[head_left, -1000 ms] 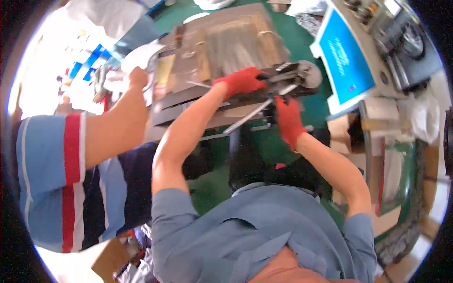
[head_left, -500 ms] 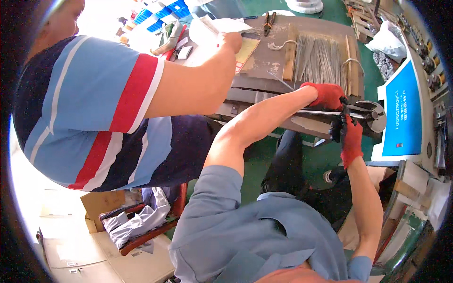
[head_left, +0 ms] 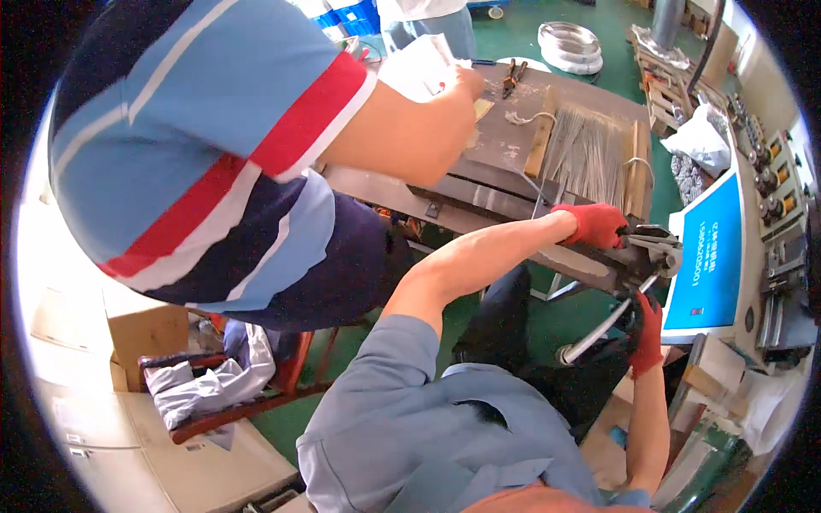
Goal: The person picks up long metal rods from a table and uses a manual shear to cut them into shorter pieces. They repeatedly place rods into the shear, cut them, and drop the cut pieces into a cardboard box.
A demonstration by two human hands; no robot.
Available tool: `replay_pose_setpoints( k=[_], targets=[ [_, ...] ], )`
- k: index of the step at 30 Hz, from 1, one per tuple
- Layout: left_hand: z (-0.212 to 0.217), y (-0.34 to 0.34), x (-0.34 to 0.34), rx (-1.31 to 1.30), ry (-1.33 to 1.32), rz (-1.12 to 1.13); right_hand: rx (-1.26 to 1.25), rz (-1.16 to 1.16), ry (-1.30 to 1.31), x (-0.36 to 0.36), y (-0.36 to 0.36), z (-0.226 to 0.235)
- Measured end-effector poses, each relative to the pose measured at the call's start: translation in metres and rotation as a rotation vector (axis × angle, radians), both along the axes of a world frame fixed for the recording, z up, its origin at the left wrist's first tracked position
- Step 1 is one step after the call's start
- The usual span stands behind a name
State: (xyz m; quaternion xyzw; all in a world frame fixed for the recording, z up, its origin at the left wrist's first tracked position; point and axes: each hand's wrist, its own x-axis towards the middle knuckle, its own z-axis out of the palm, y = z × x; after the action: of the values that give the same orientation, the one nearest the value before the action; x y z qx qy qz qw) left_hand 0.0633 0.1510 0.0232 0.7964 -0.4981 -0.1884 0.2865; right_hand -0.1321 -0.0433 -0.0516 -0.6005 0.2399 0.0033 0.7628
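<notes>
My left hand [head_left: 597,224], in a red glove, is curled over a small metal jig [head_left: 652,248] clamped at the near edge of a steel workbench [head_left: 505,141]. My right hand [head_left: 646,333], also red-gloved, grips the end of a metal lever handle [head_left: 599,332] that slants down from the jig. A thin wire [head_left: 537,195] runs from the bench toward my left hand. A bundle of straight wires [head_left: 590,152] lies between wooden bars on the bench, just beyond my left hand.
A co-worker in a striped shirt [head_left: 214,145] stands close on my left, one hand [head_left: 466,81] on the bench by white paper. Pliers [head_left: 513,77] lie at the far end. A blue screen panel [head_left: 710,256], wire coils [head_left: 569,38], a chair [head_left: 231,376] with cloths.
The view has swung left, so the co-worker fills more of it. My right hand has dropped lower along the lever handle; my left hand stays on the jig.
</notes>
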Motion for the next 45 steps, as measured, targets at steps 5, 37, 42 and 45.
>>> replay_pose_setpoints(
  k=[5,37,42,45],
  targets=[
    [0.003,-0.006,-0.024,-0.243,-0.023,0.085,-0.397,-0.053,-0.181,-0.006,-0.04,0.035],
    [0.04,-0.038,-0.116,-0.561,-0.069,0.116,0.134,-0.119,-0.984,0.055,-0.141,0.069],
    [0.034,-0.042,-0.112,-0.558,-0.083,0.103,0.406,0.157,-1.028,0.065,-0.153,0.063],
    [0.039,-0.041,-0.111,-0.529,-0.063,0.105,0.485,0.217,-1.038,0.072,-0.151,0.069]
  ],
)
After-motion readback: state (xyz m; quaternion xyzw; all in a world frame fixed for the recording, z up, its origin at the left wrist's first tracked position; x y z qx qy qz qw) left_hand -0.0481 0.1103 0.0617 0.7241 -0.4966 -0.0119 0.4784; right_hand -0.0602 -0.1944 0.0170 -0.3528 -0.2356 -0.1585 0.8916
